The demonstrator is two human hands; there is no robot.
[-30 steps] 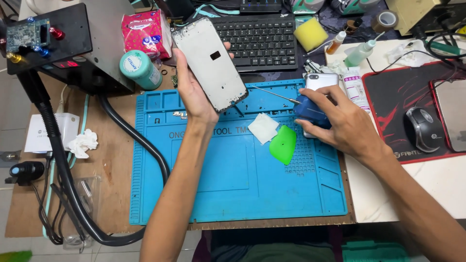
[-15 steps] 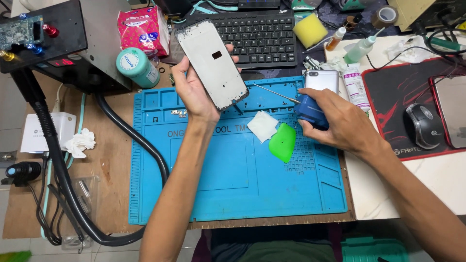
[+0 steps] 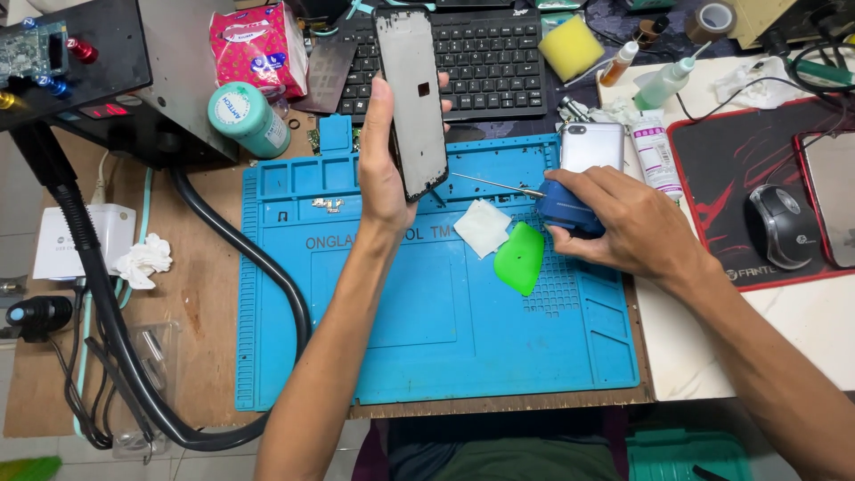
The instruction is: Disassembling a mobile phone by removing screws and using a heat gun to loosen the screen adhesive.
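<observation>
— Cluttered bench, blue repair mat [image 3: 445, 338], from overhead. What's the left hand [image 3: 383, 169] doing?
— Fingers wrapped around a phone frame [image 3: 411, 98], lifted upright over the mat's top edge.
— And the right hand [image 3: 623, 223]?
— Closed around a blue-handled screwdriver [image 3: 557, 207], beside a green pick [image 3: 519, 258].

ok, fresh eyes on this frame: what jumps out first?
The bright blue work mat fills the middle of the bench. Above it the left hand holds a dark phone frame upright and tilted, while the right hand grips a blue-handled tool whose thin metal tip points toward the frame. A green pick and a white wipe lie on the mat between them.
</observation>
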